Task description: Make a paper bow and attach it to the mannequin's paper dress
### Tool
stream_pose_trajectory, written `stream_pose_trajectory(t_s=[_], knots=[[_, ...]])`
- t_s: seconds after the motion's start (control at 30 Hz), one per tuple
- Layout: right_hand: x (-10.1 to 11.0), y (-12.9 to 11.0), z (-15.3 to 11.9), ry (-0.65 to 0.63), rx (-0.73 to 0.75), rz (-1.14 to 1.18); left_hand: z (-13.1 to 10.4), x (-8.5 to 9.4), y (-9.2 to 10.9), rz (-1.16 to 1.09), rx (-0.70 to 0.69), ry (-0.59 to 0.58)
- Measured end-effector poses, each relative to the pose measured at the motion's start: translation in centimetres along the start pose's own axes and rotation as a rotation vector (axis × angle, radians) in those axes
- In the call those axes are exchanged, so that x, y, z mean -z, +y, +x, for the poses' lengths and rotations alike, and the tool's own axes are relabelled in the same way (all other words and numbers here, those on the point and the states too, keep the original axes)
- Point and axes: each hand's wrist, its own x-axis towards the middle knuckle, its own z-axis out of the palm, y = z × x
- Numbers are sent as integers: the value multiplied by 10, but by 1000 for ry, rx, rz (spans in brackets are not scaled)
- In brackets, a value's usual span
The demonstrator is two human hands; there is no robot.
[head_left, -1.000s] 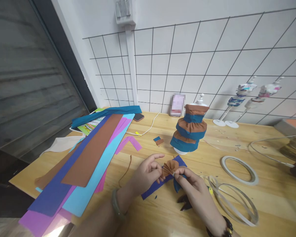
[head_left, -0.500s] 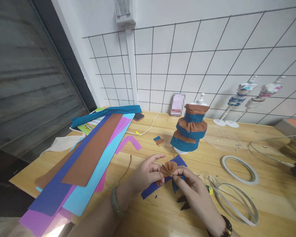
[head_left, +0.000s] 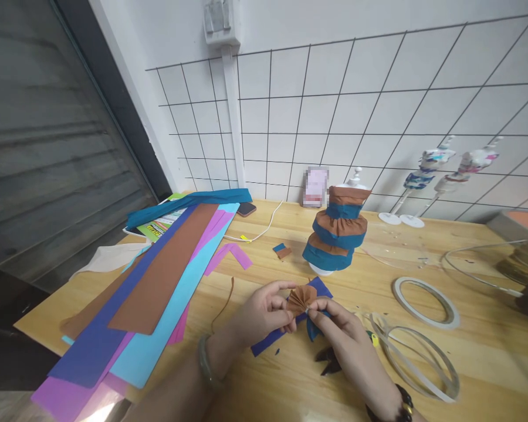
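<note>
A small pleated brown paper fan (head_left: 301, 298) is held between both hands over the table. My left hand (head_left: 264, 313) grips its left edge between thumb and fingers. The thumb and index finger of my right hand (head_left: 341, 331) pinch its gathered base. Under the hands lie a dark blue paper strip (head_left: 268, 341) and a teal folded piece (head_left: 315, 328), partly hidden by my right hand. Beyond them stands a small dress form (head_left: 338, 228) wrapped in bands of brown and teal paper.
Long coloured paper strips (head_left: 162, 269) cover the table's left side. Tape rolls (head_left: 426, 302) lie at right, with dark scissors (head_left: 328, 358) partly under my right hand. Two small decorated forms (head_left: 427, 167) and a phone (head_left: 315, 187) stand at the wall.
My left hand's index finger has curled slightly closer to the brown fan, whose pleats now face the camera a little more. The whole view has shifted slightly.
</note>
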Motion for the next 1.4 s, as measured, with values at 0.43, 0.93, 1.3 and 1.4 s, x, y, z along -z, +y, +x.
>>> stream_pose_trajectory(t_s=[0.43,0.93,1.3,1.4], knots=[[0,0,2,33,32,-36,-1,0,2,104,-43,-40],[13,3,7,116,291,-230,3,3,-7,53,-32,42],[48,2,28,93,240,-333,9,-2,-5,-201,9,60],[59,-5,32,95,283,-400,10,-7,-1,-318,67,16]])
